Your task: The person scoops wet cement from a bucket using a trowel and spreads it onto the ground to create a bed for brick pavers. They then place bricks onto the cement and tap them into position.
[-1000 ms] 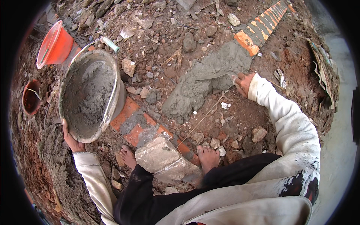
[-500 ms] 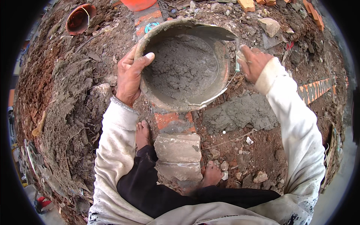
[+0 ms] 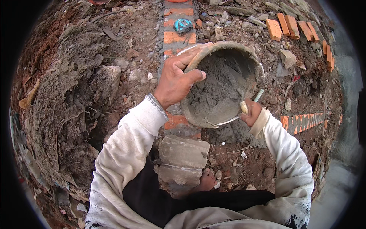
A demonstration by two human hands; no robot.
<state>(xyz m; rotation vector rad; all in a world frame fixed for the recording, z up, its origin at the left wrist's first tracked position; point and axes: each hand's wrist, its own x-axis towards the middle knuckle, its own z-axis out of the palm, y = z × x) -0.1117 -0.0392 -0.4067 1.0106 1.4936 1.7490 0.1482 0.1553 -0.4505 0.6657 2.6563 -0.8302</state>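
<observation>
A round bucket [image 3: 185, 108] of wet grey mortar [image 3: 217, 87] is tipped over the bricks in front of me. My left hand [image 3: 179, 78] grips its upper left rim, thumb over the edge. At the lower right rim, my right hand [image 3: 251, 113] is closed around a trowel, whose pale handle [image 3: 244, 107] shows at the fingers. The trowel blade cannot be made out against the mortar. A pale teal tube [image 3: 259, 95] sticks out just beyond that hand. Some grey mortar [image 3: 228, 134] lies on the ground below the bucket.
A brick course [image 3: 177, 37] runs away from me, with a teal tape measure [image 3: 183, 26] on it. Flat slabs [image 3: 183, 152] lie near my feet. Loose orange bricks [image 3: 273, 29] stand at the far right. A string [image 3: 236, 151] crosses the ground beside another brick course [image 3: 303, 122].
The bucket has shifted right and tilted, its mortar now slumped toward the lower right. My right hand has come down along the rim with the trowel. The tape measure now shows fully.
</observation>
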